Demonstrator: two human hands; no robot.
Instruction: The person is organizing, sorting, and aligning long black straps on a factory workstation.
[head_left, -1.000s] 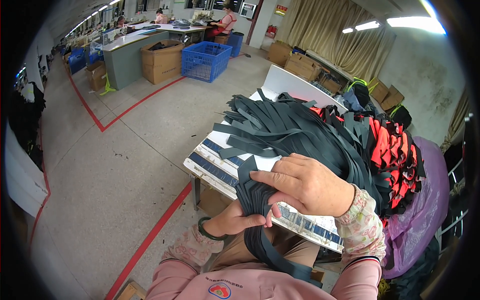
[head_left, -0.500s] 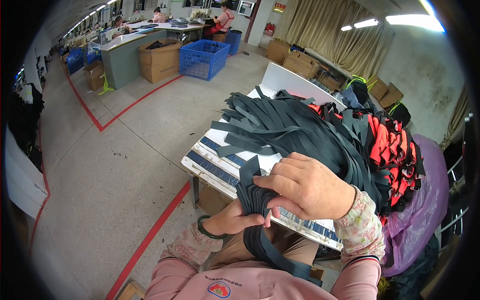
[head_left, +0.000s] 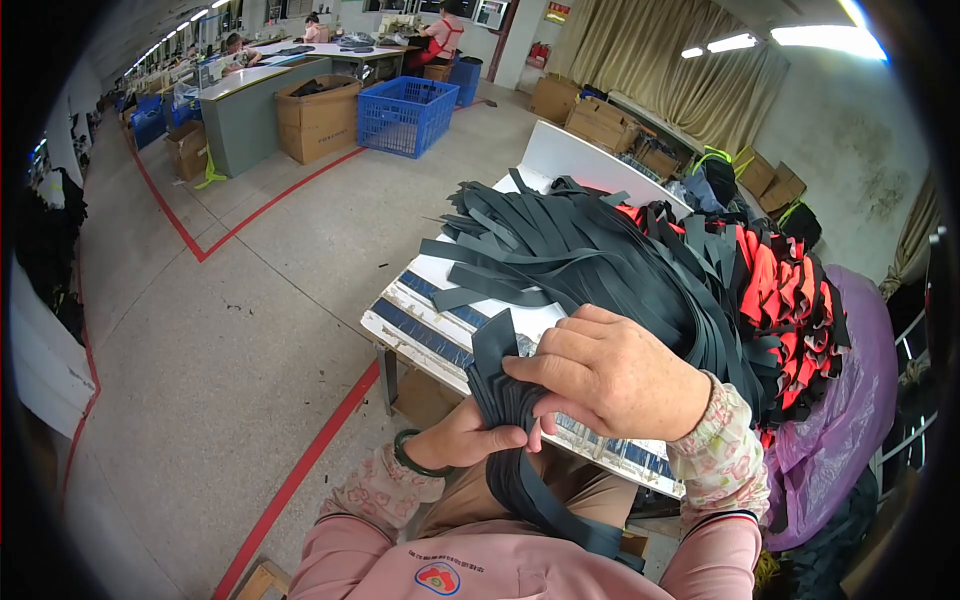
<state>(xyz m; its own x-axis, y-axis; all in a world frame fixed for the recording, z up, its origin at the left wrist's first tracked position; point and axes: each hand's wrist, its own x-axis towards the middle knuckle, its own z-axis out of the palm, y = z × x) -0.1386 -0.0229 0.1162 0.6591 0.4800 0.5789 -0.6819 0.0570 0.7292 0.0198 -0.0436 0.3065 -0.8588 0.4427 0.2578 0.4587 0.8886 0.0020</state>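
Observation:
A stack of dark grey fabric strips (head_left: pixel 504 395) is gripped in my left hand (head_left: pixel 466 436), its thumb pressed across the front. The strip ends fan out upward, and their lengths hang down over my lap. My right hand (head_left: pixel 612 378) pinches the stack from the right, index finger and thumb at its upper edge. One strip end sticks up above the others. Beyond my hands, a large heap of similar dark strips (head_left: pixel 590 245) lies across a white worktable (head_left: pixel 400 325), with several ends overhanging its left side.
Red-and-black fabric pieces (head_left: pixel 785 310) are bunched at the right, beside a purple plastic sheet (head_left: pixel 840 400). A blue crate (head_left: pixel 405 118) and a cardboard box (head_left: pixel 318 120) stand across the floor. Several people sit at far workbenches. Red lines (head_left: pixel 300 480) mark the floor.
Both hands hold nearly the same pose on the stack. The upper strip end has shifted slightly left and up.

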